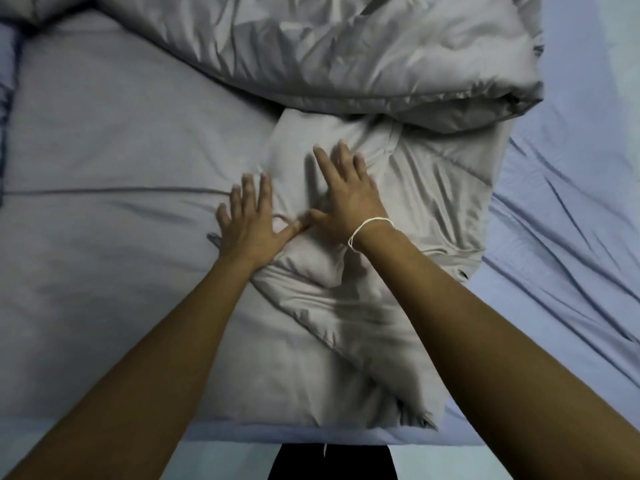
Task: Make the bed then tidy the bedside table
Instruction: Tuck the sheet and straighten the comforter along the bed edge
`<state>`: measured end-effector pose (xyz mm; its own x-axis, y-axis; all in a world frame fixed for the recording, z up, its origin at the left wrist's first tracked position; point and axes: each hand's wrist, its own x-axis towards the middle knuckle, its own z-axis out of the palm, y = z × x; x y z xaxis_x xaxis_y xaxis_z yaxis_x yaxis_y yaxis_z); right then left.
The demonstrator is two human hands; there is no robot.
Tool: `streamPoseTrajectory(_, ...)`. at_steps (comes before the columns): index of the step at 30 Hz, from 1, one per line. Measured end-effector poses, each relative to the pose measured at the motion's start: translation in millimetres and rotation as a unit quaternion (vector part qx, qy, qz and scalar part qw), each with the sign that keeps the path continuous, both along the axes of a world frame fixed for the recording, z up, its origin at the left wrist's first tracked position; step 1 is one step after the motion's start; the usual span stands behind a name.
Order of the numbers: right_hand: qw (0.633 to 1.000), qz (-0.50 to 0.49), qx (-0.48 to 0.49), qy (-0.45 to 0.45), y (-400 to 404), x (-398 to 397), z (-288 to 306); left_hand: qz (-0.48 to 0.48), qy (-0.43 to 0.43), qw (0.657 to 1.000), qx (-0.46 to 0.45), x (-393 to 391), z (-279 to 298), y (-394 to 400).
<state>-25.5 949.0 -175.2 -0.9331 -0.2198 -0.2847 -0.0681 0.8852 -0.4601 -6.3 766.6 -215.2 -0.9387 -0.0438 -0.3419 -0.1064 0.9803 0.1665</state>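
A grey duvet [121,140] lies across the bed, flat on the left and bunched in a thick fold [363,57] at the top right. A crumpled flap of it [433,188] is folded over in the middle. My left hand [247,220] presses flat with spread fingers at the flap's left edge. My right hand [346,195], with a white string round the wrist, lies flat on the flap just beside it. The two thumbs nearly touch. Neither hand holds anything.
A light blue bedsheet [571,220] shows uncovered and creased on the right side. The bed's near edge [242,441] runs along the bottom, with my dark trousers [332,462] against it. A darker pillow or fabric edge [7,81] sits at the far left.
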Motion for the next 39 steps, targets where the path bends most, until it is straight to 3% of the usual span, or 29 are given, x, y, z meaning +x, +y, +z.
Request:
streamPoseTrajectory(2,0.998,0.015,0.052,-0.031,1.7,-0.2,-24.8,-0.029,0.049,0.998,-0.021,8.5,-5.9,0.9)
streamPoseTrajectory(8,0.993,0.019,0.099,0.053,7.2,0.6,-31.8,-0.036,0.114,0.993,0.017,15.7,0.1,2.6)
streamPoseTrajectory(12,0.994,0.044,0.079,0.053,21.0,8.0,-24.6,-0.015,0.077,0.995,0.063,18.8,13.6,7.1)
streamPoseTrajectory(17,0.994,0.039,0.071,0.071,66.6,65.5,-18.9,-0.072,0.006,0.991,0.110,45.3,30.5,40.9)
streamPoseTrajectory(24,0.984,0.000,0.155,0.089,229.8,169.4,4.4,-0.160,-0.026,0.948,0.274,115.8,47.8,184.5)
streamPoseTrajectory(29,0.969,-0.061,0.216,0.104,368.2,229.8,29.6,-0.246,0.059,0.907,0.338,147.1,66.3,313.2)
streamPoseTrajectory(33,0.951,-0.135,0.268,0.079,464.8,259.3,40.3,-0.297,0.072,0.900,0.312,154.2,69.3,388.7)
streamPoseTrajectory(36,0.936,-0.178,0.298,0.058,523.6,272.8,43.5,-0.332,0.032,0.912,0.237,153.3,63.7,422.6)
streamPoseTrajectory(39,0.924,-0.280,0.260,-0.018,553.9,266.0,41.0,-0.359,-0.014,0.921,0.152,147.2,51.6,442.1)
